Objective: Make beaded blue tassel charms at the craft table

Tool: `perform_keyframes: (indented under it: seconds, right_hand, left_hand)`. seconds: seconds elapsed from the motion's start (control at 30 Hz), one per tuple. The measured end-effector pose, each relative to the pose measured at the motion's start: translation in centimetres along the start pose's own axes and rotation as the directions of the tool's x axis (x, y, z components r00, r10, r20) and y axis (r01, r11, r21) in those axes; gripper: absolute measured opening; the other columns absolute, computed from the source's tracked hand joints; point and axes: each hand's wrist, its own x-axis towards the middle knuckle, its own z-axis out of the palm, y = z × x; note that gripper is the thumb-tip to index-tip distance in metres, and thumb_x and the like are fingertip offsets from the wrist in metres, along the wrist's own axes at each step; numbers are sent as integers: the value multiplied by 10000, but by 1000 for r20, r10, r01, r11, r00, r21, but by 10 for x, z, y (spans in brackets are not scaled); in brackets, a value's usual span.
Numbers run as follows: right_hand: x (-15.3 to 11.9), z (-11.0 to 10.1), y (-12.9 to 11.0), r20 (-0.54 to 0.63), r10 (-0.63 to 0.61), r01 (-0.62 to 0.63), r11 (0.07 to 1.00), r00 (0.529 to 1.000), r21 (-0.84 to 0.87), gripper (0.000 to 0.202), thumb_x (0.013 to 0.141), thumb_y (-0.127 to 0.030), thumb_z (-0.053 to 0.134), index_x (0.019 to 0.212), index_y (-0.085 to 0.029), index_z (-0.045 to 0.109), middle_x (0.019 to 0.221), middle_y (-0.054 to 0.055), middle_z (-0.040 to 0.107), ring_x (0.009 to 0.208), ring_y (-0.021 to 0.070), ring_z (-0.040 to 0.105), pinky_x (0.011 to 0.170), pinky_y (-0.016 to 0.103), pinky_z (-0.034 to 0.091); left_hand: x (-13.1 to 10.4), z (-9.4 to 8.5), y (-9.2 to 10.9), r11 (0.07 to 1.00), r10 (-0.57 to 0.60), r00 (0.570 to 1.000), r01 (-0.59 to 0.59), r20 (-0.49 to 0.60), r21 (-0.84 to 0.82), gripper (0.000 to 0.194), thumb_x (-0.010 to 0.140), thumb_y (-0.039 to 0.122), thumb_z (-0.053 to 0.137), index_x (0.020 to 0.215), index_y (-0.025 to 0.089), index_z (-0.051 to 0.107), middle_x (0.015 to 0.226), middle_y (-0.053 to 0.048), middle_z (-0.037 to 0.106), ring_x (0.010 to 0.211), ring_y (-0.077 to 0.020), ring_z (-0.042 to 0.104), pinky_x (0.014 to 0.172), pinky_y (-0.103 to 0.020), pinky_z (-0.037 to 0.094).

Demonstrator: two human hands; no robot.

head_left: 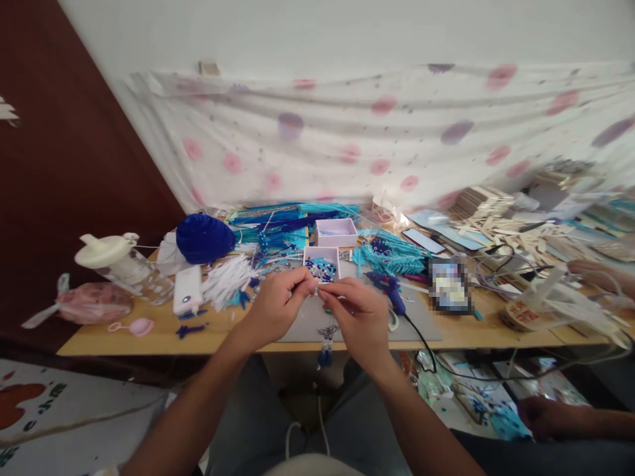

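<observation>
My left hand [281, 301] and my right hand [358, 317] meet over the grey mat [297, 327]. Thumb and forefinger of each are pinched together, fingertips nearly touching, on something too small to make out. Just beyond them sits a small white box [321, 252] holding blue, white and dark beads [322, 270]. Below the hands, at the table's front edge, is a beaded charm with blue tassels [325, 354]; whether it is joined to what the fingers pinch, I cannot tell. Right of my right hand lies a blue glue gun [391, 291].
On the left are blue yarn [204, 237], a lidded jug [119, 268], a white power bank [188, 291] and white strips [228, 279]. To the right stand a phone [450, 285], a drink cup [526, 314] and piled wooden sticks [506, 231]. Another person's hand [540, 418] is lower right.
</observation>
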Motion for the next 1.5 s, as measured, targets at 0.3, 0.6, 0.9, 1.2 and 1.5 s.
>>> perform_keyframes:
  seconds: [0.3, 0.6, 0.9, 1.2, 1.5]
  right_hand:
    - [2, -3, -3, -8, 25, -25, 1000, 1000, -12, 105, 914, -229, 659, 862, -233, 750, 807, 26, 692, 701, 154, 643, 592, 260, 582]
    - [3, -7, -4, 14, 11, -11, 1000, 1000, -25, 107, 904, -212, 664, 850, -234, 754, 801, 23, 695, 712, 153, 643, 588, 248, 566]
    - [-2, -9, 5, 39, 79, -81, 994, 996, 70, 87, 880, -249, 705, 910, -243, 787, 812, 33, 709, 693, 155, 646, 574, 251, 576]
    - [-7, -4, 11, -4, 137, -134, 975, 991, 175, 71, 865, -241, 719, 863, -253, 789, 791, 22, 680, 685, 149, 619, 538, 239, 546]
    - [-7, -2, 19, -49, 148, -143, 985, 988, 97, 68, 880, -232, 699, 840, -228, 754, 787, 20, 665, 673, 146, 583, 547, 248, 476]
  left_hand:
    - [-3, 8, -7, 993, -17, 997, 7, -81, -122, 377, 1037, 421, 380, 917, 184, 647, 665, 16, 549, 646, -138, 513, 656, -269, 391]
    - [4, 4, -5, 989, 140, 989, -142, 39, 43, 267, 1025, 376, 444, 912, 188, 596, 785, 2, 609, 723, -134, 558, 696, -250, 410]
    - [3, 13, -15, 956, 238, 971, -233, -7, 181, 290, 1025, 319, 446, 790, 191, 558, 743, -6, 587, 718, -146, 540, 682, -259, 402]
    - [-4, 23, -17, 952, 261, 960, -239, -98, 192, 287, 1011, 278, 460, 746, 193, 528, 696, -5, 554, 669, -146, 517, 634, -266, 385]
    - [0, 33, -26, 965, 238, 960, -216, -147, 148, 258, 998, 241, 479, 759, 183, 557, 714, -3, 563, 696, -142, 533, 662, -260, 395]
